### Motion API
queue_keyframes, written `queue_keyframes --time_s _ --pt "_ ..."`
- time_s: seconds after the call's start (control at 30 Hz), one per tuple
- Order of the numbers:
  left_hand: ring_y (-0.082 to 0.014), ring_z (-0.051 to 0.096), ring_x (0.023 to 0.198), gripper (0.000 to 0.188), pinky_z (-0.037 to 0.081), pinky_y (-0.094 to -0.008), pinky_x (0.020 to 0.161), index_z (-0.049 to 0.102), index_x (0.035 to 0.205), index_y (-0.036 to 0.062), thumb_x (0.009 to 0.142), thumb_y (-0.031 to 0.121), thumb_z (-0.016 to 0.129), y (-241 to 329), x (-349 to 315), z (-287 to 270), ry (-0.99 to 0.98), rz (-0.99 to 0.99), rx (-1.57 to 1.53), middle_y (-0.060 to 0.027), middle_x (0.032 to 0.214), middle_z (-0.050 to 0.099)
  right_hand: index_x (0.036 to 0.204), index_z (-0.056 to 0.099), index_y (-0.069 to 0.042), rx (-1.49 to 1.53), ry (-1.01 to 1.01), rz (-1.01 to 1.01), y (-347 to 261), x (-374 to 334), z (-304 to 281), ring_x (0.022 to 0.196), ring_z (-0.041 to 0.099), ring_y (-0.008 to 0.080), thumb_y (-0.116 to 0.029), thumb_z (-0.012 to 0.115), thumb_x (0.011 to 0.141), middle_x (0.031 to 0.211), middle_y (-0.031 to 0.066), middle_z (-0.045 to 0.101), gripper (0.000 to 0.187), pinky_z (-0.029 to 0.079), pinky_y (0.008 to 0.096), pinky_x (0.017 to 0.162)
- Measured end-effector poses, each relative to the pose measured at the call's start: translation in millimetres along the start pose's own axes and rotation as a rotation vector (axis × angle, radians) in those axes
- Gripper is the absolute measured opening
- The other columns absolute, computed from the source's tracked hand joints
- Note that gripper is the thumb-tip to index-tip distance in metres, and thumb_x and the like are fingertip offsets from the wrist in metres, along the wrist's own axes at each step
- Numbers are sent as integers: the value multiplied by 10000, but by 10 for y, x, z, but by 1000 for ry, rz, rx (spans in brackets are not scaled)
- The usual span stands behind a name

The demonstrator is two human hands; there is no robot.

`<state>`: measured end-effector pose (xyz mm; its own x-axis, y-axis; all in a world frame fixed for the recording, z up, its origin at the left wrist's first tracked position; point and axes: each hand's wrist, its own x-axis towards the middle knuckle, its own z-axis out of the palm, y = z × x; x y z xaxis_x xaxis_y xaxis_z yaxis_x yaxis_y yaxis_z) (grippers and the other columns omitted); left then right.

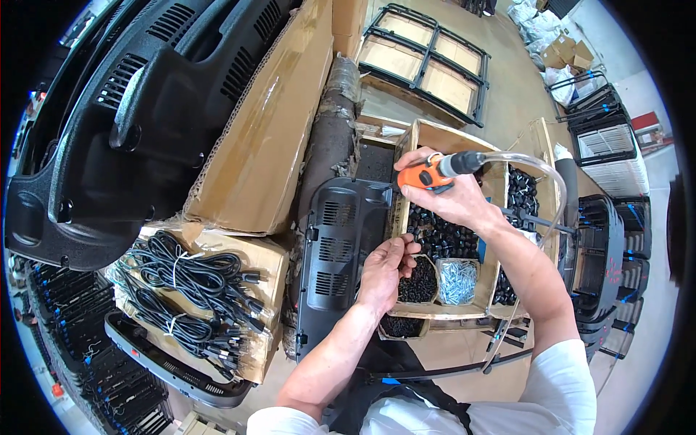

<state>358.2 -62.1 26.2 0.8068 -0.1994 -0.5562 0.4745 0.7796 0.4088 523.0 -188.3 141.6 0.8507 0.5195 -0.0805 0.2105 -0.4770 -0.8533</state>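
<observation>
My right hand (458, 197) grips an orange power screwdriver (423, 176) with a grey and black end. A clear hose (540, 165) seems to run from that end. Under this hand lies a wooden parts tray (442, 135) holding many black plastic pieces (435, 233). My left hand (384, 272) is closed, thumb against curled fingers, beside a small box of black screws (418, 281); anything pinched there is too small to make out. Left of it a black vented plastic cover (335, 250) lies on the worn, padded bench (322, 138).
Silver screws (457, 283) fill another small box in the tray. Bundled black cables (188, 279) rest on a carton at left. Large black plastic panels (174, 94) stand beside tall cardboard (261, 123). A black metal frame (424, 61) lies beyond the tray; stacked frames (605, 130) are at right.
</observation>
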Motion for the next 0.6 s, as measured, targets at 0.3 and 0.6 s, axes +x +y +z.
queue_keyframes --time_s 0.3,0.6 --pt "-99 626 774 290 499 -253 688 628 1256 42 1131 285 532 128 16 28 9 75 107 -69 1090 765 1219 694 -59 -12 -83 -7 3 -3 4 1045 657 142 -159 808 893 1159 45 702 360 548 325 957" --pt "-124 604 717 258 464 -270 652 695 1114 92 1088 336 617 189 286 24 105 14 -107 -11 918 733 1213 696 -55 39 -77 -25 37 32 -15 1021 659 140 -170 813 893 1119 47 700 360 552 329 932"
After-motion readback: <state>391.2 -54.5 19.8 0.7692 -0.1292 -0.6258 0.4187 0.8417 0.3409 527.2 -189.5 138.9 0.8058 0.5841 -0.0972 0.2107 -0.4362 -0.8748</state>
